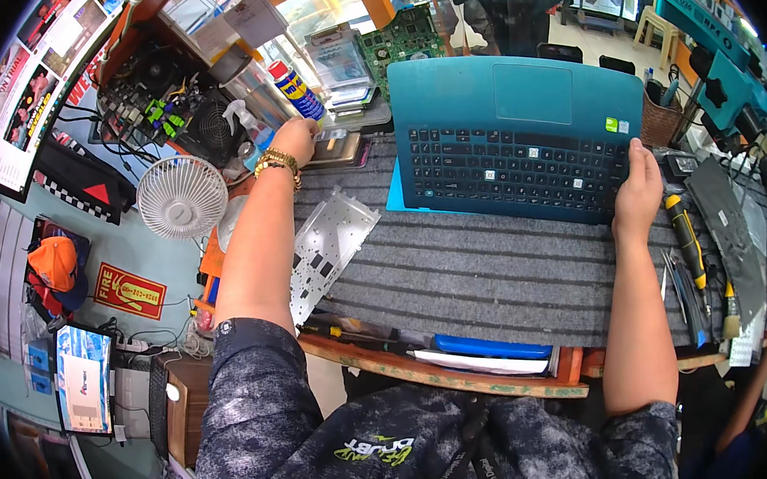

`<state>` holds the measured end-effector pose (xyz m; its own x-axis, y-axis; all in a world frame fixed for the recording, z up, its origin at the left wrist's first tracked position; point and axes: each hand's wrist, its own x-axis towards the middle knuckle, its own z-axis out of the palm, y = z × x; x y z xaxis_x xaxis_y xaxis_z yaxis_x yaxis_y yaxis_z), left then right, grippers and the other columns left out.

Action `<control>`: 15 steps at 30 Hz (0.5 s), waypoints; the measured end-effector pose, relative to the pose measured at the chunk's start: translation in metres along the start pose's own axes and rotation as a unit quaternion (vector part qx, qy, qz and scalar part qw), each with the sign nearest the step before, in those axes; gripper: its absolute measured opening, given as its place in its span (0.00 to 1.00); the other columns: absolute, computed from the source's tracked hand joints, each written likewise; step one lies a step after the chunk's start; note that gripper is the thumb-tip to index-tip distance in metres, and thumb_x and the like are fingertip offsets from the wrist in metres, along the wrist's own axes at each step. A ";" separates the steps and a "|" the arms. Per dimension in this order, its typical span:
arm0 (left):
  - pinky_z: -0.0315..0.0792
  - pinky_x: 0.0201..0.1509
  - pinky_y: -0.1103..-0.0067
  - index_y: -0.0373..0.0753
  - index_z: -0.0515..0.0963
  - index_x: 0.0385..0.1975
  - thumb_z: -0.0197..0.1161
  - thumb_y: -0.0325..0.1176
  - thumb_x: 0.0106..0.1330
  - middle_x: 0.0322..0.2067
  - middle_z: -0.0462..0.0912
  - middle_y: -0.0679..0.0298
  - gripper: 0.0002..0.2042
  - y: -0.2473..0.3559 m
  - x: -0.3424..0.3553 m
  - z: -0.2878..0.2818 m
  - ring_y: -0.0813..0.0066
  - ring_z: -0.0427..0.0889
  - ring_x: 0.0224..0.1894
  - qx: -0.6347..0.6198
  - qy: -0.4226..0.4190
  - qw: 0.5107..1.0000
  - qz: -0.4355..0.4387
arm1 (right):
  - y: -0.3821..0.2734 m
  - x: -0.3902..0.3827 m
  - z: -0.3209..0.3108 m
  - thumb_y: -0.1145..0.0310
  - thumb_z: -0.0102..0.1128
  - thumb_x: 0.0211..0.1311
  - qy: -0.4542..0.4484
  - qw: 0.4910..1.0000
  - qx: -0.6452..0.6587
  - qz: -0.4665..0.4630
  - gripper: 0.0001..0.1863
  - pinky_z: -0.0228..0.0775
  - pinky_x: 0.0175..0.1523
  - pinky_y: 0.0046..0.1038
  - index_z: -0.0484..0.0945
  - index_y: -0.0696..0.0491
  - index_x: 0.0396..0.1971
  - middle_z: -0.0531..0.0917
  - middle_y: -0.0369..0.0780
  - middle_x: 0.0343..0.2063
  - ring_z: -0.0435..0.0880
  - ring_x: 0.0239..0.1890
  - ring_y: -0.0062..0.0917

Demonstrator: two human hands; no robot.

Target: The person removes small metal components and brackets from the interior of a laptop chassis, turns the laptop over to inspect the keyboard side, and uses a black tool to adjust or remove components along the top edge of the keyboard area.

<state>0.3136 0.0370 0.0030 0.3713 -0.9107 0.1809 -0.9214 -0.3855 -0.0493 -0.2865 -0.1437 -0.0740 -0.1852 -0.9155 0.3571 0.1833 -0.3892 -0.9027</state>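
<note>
A teal laptop keyboard panel [520, 139], with its touchpad at the top and dark keys below, stands tilted up on the grey ribbed mat [467, 269]. My right hand [639, 188] grips its right edge, thumb along the front. Stretched to the back left, my left hand [296, 140] is beside a small stack of phones [340, 150] and below a blue and yellow spray can with a red cap [297, 91]. Its fingers are mostly hidden. A perforated silver metal plate [332, 248] lies by my left forearm. Something bright blue [405, 193] shows behind the panel's lower left corner.
A clear spray bottle [248, 122] and a white fan [182, 197] stand left. Behind are a green circuit board [403, 49] and a glass partition. Right of the panel lie a yellow-black screwdriver [685, 238], tweezers and a brush [731, 311]. Another person's arm [765, 362] shows far right.
</note>
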 end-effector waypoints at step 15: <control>0.85 0.65 0.56 0.40 0.94 0.50 0.77 0.27 0.69 0.51 0.95 0.47 0.12 0.000 -0.006 -0.011 0.44 0.92 0.57 -0.002 -0.012 0.999 0.034 | 0.012 0.007 -0.008 0.60 0.60 0.94 -0.024 1.000 -0.020 0.006 0.19 0.75 0.60 0.23 0.90 0.62 0.54 0.91 0.33 0.47 0.84 0.50 0.15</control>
<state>0.3103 0.0446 0.0129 0.3109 -0.9378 0.1543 -0.9449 -0.3224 -0.0559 -0.2935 -0.1542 -0.0847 -0.1374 -0.9245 0.3557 0.1469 -0.3741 -0.9157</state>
